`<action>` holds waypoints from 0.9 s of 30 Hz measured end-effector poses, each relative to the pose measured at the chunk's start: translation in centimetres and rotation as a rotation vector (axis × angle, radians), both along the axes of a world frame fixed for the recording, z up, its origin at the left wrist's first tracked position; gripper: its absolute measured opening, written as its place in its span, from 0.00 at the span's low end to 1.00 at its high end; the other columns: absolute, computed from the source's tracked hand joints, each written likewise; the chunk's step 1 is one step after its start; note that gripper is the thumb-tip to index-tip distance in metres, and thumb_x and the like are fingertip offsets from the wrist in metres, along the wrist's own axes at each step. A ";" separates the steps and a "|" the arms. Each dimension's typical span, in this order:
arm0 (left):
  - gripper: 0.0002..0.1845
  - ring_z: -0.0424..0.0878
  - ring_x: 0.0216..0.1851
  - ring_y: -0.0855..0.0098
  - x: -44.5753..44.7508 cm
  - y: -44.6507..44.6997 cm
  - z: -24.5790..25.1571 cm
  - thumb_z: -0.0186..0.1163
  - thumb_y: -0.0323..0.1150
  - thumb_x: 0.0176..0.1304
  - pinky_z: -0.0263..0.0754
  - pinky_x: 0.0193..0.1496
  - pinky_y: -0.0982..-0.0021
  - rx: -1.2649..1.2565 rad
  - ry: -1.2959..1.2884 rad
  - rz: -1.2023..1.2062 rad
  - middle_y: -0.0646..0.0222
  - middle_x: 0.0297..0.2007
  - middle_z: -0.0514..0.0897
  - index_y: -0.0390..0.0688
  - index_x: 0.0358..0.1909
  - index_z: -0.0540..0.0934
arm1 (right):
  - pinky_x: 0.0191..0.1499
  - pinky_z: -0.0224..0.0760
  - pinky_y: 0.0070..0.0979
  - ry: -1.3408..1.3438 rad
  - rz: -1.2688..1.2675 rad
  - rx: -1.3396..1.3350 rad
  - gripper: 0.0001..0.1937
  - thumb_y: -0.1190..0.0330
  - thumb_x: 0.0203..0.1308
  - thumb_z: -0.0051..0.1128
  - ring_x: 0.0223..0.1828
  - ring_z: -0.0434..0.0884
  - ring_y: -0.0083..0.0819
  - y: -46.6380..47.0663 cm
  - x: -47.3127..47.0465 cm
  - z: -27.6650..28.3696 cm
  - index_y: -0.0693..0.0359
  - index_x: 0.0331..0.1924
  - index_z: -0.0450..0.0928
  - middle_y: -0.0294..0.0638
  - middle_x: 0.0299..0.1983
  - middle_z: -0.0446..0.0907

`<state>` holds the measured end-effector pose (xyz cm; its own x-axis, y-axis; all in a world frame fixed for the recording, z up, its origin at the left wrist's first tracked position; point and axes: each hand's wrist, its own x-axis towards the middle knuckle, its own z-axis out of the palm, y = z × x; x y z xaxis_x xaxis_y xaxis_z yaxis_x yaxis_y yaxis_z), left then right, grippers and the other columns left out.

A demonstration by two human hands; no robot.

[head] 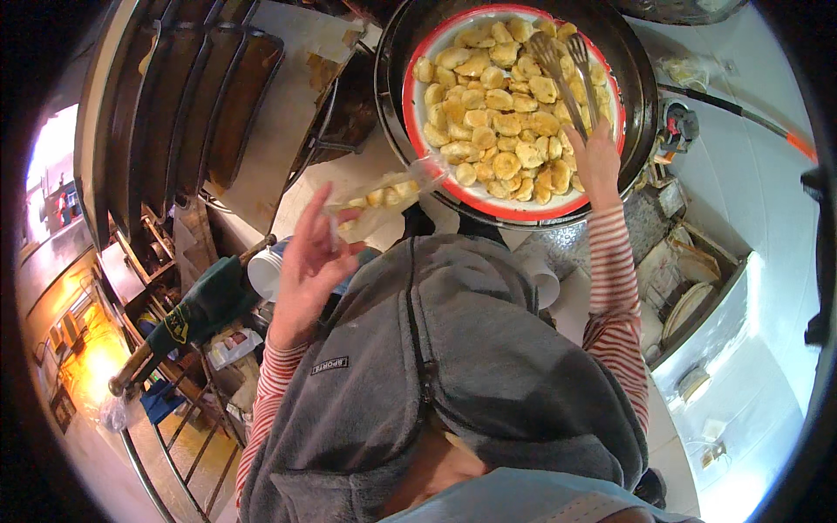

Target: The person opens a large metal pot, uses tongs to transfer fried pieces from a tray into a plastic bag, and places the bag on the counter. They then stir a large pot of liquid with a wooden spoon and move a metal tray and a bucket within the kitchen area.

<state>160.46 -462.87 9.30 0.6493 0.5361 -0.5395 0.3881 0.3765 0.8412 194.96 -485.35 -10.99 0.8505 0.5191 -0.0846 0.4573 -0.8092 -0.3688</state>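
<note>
A white enamel tray with a red rim, full of small golden-brown pastries, lies in front of me. My right hand grips slotted serving tongs at the tray's right side. Their two arms are apart, with the tips over the pastries. At the left, my left hand holds a clear plastic bag by its near end, fingers partly spread. Several pastries show inside the bag, whose far end reaches over the tray's rim.
Under the tray is a large round black pan. Dark baking trays stand stacked at upper left. A green cloth hangs over a wooden pole near a metal rack. White cups are beside my left wrist. A crate sits at right.
</note>
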 end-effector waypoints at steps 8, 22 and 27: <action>0.54 0.76 0.36 0.81 1.5 3.1 1.2 0.67 0.30 0.50 0.77 0.62 0.61 0.136 -0.040 0.214 0.48 0.69 0.69 0.44 0.80 0.50 | 0.44 0.82 0.39 -0.252 0.264 -0.214 0.18 0.60 0.64 0.62 0.42 0.85 0.47 7.0 7.3 -4.6 0.67 0.45 0.71 0.52 0.42 0.81; 0.58 0.77 0.35 0.80 5.9 3.8 1.3 0.66 0.30 0.48 0.80 0.60 0.58 0.141 -0.126 0.179 0.43 0.72 0.64 0.45 0.81 0.43 | 0.31 0.68 0.17 1.425 -0.137 0.882 0.24 0.57 0.73 0.54 0.30 0.74 0.20 -3.5 5.9 -3.8 0.73 0.58 0.75 0.37 0.37 0.79; 0.60 0.73 0.36 0.80 6.9 3.0 1.6 0.63 0.23 0.48 0.79 0.61 0.60 0.089 -0.101 0.106 0.52 0.75 0.60 0.52 0.81 0.39 | 0.26 0.60 0.18 1.605 -0.151 0.976 0.37 0.50 0.63 0.62 0.25 0.70 0.22 -6.1 0.1 -2.0 0.75 0.64 0.69 0.37 0.35 0.75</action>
